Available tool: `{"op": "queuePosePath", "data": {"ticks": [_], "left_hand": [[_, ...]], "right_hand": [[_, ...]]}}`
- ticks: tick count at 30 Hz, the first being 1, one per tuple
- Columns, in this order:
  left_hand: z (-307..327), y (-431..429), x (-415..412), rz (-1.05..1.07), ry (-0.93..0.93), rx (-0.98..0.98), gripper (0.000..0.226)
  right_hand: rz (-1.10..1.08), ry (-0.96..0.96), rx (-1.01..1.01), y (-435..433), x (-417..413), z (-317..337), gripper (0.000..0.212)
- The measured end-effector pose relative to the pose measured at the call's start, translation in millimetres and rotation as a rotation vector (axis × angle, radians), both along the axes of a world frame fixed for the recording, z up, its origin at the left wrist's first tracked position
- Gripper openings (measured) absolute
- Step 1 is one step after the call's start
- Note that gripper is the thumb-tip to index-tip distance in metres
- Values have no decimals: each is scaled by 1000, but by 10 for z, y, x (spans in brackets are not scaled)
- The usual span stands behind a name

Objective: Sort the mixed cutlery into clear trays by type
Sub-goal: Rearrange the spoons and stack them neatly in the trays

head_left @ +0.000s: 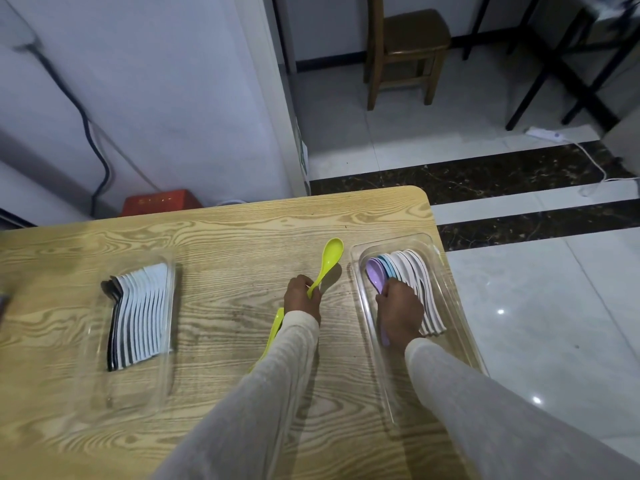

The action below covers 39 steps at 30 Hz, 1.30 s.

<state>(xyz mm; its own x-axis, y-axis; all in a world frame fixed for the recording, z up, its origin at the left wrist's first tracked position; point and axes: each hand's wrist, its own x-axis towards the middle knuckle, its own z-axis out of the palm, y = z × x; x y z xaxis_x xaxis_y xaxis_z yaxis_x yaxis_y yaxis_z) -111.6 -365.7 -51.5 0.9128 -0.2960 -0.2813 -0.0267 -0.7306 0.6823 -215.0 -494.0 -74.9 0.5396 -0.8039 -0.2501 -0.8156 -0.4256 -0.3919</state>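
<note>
We see the left hand (302, 296) pinching the handle of a yellow-green plastic spoon (329, 258), whose bowl points away over the bare tabletop. The right hand (400, 306) lies inside the right clear plastic tray (457, 323), fingers bent down over the handle of a purple plastic spoon (375, 275); we cannot tell whether it grips the handle or only presses on it. That purple spoon sits at the left end of a nested row, beside a pale blue spoon (387, 265) and several white spoons (415, 268). A second yellow-green piece (277, 323) shows from under the left sleeve. Well apart, a left clear tray (138, 386) holds an overlapped row of white and dark cutlery (142, 317). Both trays rest on a light wooden table (225, 244); beyond stands a brown wooden stool (405, 39).
</note>
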Motion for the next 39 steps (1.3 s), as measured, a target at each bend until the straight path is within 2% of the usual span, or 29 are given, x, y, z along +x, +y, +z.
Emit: {"op": "queuePosePath", "data": {"ticks": [4, 7, 13, 17, 26, 33, 37, 39], "left_hand": [[19, -30, -57, -21, -4, -10, 17], [33, -20, -93, -25, -23, -29, 16], [126, -57, -223, -9, -66, -90, 16], [184, -94, -378, -46, -100, -124, 17], [139, 66, -559, -47, -114, -182, 13], [117, 159, -557, -166, -59, -193, 25], [76, 322, -390, -199, -103, 1, 31], [66, 402, -301, -217, -123, 138, 33]], "right_hand": [[16, 18, 43, -27, -14, 33, 17], [-13, -37, 75, -36, -41, 56, 18], [-86, -456, 271, 95, 86, 299, 20], [-161, -605, 499, 268, 254, 406, 20], [-267, -578, 646, 459, 217, 439, 7], [-391, -621, 692, 302, 182, 506, 9], [-475, -618, 589, -49, 38, 546, 22], [-473, -575, 481, -203, -21, 475, 18]]}}
